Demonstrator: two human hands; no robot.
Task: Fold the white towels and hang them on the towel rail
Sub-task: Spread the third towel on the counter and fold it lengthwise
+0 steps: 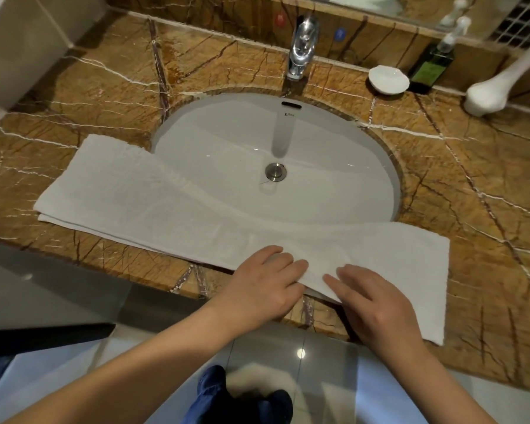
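A white towel point(196, 215), folded lengthwise into a long band, is being spread across the front of the brown marble tabletop point(471, 194). Its left end is lying flat on the tabletop left of the sink basin point(288, 142), its middle is being draped over the basin's near rim, and its right end is reaching the tabletop's front edge on the right.

The near edge of the towel is being pressed down by both hands, which are being kept just beside each other. The left hand point(263, 286) is being laid on the cloth with its fingers close together and lightly bent. It appears to be resting on the cloth rather than pinching it, though the thumb is hidden. The right hand point(377, 304) is being held flat, fingers straight and slightly spread, on a part of the edge that is lifting a little off the tabletop.

A chrome tap point(302, 47) is standing behind the basin, and a metal drain plug point(275, 172) is sitting in its bottom. A white dish point(388, 79) and a dark green pump bottle point(430, 64) are being kept against the back wall, well apart from the towel.
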